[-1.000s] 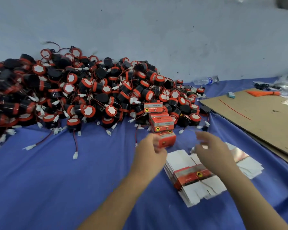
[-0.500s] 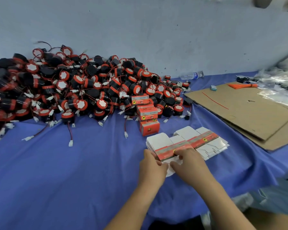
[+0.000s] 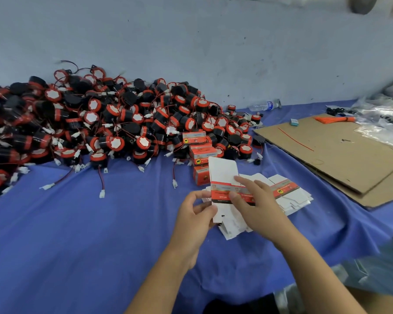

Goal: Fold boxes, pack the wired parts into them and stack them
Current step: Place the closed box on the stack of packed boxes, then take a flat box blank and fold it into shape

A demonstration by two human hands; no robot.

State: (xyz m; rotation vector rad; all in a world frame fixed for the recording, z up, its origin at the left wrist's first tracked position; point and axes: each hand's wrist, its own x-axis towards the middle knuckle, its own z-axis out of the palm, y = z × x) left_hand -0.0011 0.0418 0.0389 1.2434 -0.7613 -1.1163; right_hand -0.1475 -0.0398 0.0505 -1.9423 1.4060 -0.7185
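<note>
Left hand point(image 3: 194, 215), right hand point(image 3: 258, 206) — flat box point(image 3: 222, 171) lifted off stack point(image 3: 294, 198)

Table under blue cloth point(image 3: 77, 223). Far left to centre: big heap of black-and-red wired parts point(image 3: 100, 123), white-plugged wires trailing nearward. At heap's near right edge: folded red boxes point(image 3: 200, 152), touching. Just nearer: fanned pile of flat box blanks point(image 3: 290, 198). Right: overlapping brown cardboard sheets point(image 3: 340, 155). Far: clear bottle point(image 3: 264, 105) on its side.

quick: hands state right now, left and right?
Left hand: closed, pinching the left edge of the flat box blank.
Right hand: closed on the same blank, thumb on its red band.
</note>
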